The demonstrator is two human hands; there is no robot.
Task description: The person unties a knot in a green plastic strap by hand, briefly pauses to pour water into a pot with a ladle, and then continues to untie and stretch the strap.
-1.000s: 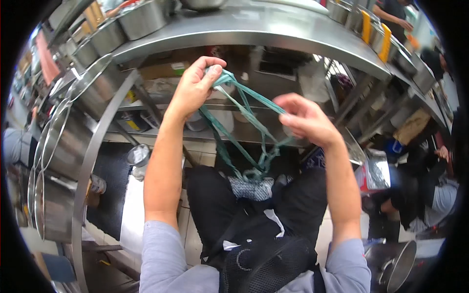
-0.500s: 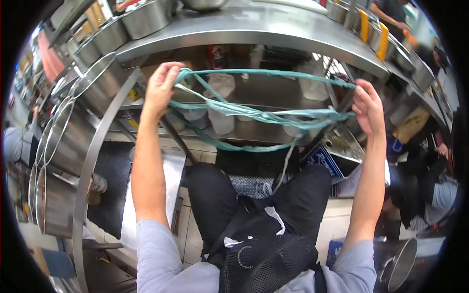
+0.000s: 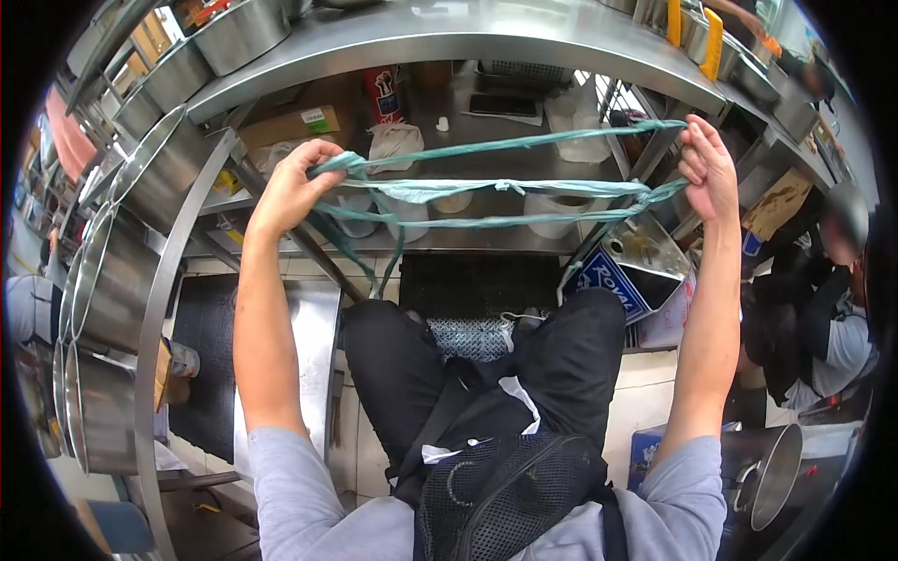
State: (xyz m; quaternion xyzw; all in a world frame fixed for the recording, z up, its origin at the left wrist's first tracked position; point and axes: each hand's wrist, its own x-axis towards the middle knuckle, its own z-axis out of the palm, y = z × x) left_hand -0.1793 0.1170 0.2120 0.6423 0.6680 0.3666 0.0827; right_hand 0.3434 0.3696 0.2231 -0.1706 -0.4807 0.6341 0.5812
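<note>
Green twisted strands of thin, plastic-like material (image 3: 524,190) stretch in several lines between my hands, with a small knot near the middle. My left hand (image 3: 301,182) is closed on their left end, where they bunch together. At the right end, my right hand (image 3: 708,168) pinches the strands between its fingers. Loose ends dangle beneath my left hand, and one hangs below the right part of the bundle. Both arms reach forward over my knees, hands roughly level.
A steel table (image 3: 449,51) with a lower shelf (image 3: 505,241) stands ahead. Large steel pots (image 3: 122,280) line the left. On the right are a blue-labelled tin (image 3: 645,262), a crouching or seated person (image 3: 832,355) and a pot (image 3: 776,477). A black bag (image 3: 505,486) lies against my lap.
My left hand has moved slightly left and down, and my right hand slightly up. The strands hang less low and lie straighter. The view has shifted, showing more of the lower shelf.
</note>
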